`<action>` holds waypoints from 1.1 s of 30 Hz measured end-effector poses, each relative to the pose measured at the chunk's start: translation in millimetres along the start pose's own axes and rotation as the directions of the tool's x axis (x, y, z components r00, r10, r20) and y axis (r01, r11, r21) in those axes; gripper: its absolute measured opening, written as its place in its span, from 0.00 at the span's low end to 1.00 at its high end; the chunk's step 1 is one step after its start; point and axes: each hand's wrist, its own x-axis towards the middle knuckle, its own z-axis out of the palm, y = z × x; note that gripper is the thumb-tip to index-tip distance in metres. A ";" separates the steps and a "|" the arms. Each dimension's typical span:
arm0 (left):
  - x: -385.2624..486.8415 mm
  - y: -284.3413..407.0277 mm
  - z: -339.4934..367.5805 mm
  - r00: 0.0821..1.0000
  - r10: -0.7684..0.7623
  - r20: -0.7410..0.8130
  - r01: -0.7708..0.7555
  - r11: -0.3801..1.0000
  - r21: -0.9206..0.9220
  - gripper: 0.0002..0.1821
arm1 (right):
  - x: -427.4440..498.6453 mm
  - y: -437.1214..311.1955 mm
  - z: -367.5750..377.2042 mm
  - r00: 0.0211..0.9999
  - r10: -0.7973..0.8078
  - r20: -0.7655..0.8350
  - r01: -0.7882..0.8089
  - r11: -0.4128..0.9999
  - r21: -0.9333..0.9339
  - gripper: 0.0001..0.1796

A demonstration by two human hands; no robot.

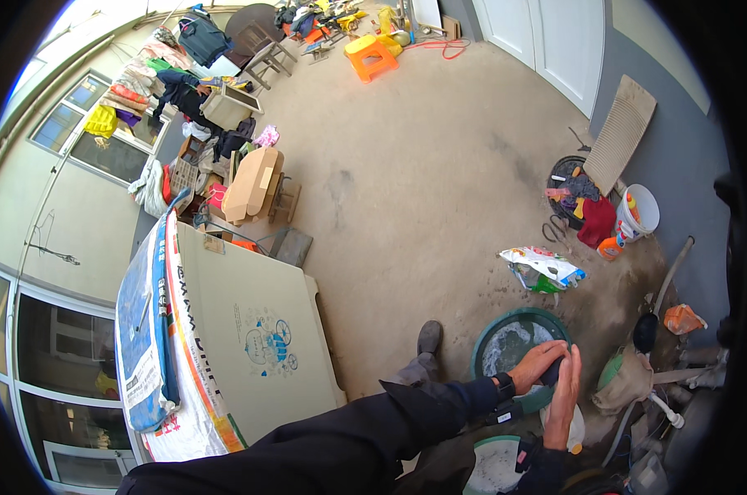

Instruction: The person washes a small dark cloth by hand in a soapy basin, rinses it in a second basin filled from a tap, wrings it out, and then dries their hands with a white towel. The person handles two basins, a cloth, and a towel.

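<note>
My left hand [533, 367] and my right hand [564, 396] are close together above a green basin [480, 331] of sudsy water. A small dark item [551, 374] is pressed between them; my fingers hide much of it, so its kind is unclear. The left fingers curl over it, while the right hand lies along its other side with fingers nearly straight. Dark sleeves and a band at the left wrist show behind the hands. Nearer to me, a second green-rimmed basin [494, 464] contains whitish foamy water, partly covered by my right sleeve.
A white-and-green plastic packet [543, 270] lies beyond the basin. Farther right are an orange spray bottle [610, 249], a white bucket [648, 213], scissors [556, 229] and a leaning washboard [621, 133]. Pipes [682, 375] run at right; a pale chest-like box [259, 309] stands left.
</note>
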 end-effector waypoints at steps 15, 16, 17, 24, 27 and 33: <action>5.4 -10.0 20.4 0.997 -0.023 0.069 0.046 0.933 -0.357 0.43 | -4.9 -12.7 21.9 0.919 -0.394 0.018 0.356 0.809 -0.468 0.16; 1.9 -6.6 19.6 0.999 -0.012 0.040 0.025 0.943 -0.331 0.45 | -7.7 -11.0 25.1 0.915 -0.405 0.000 0.359 0.812 -0.461 0.13; -2.5 -2.4 19.8 1.000 -0.002 0.011 0.005 0.953 -0.304 0.48 | -8.3 -10.1 26.4 0.900 -0.435 -0.005 0.380 0.792 -0.477 0.13; -39.0 6.0 49.9 0.960 0.261 -0.098 -0.245 0.958 0.148 0.34 | 7.5 17.8 10.2 0.885 -0.452 0.113 0.432 0.706 -0.561 0.13; -41.7 1.5 48.8 0.981 0.182 -0.064 -0.176 0.980 0.092 0.28 | 9.6 35.7 0.2 0.931 -0.363 0.048 0.320 0.742 -0.589 0.09; -34.8 -26.0 28.2 0.973 0.117 -0.199 -0.074 0.974 0.213 0.21 | -2.7 52.3 -6.8 0.989 -0.114 0.093 0.146 0.692 -0.707 0.11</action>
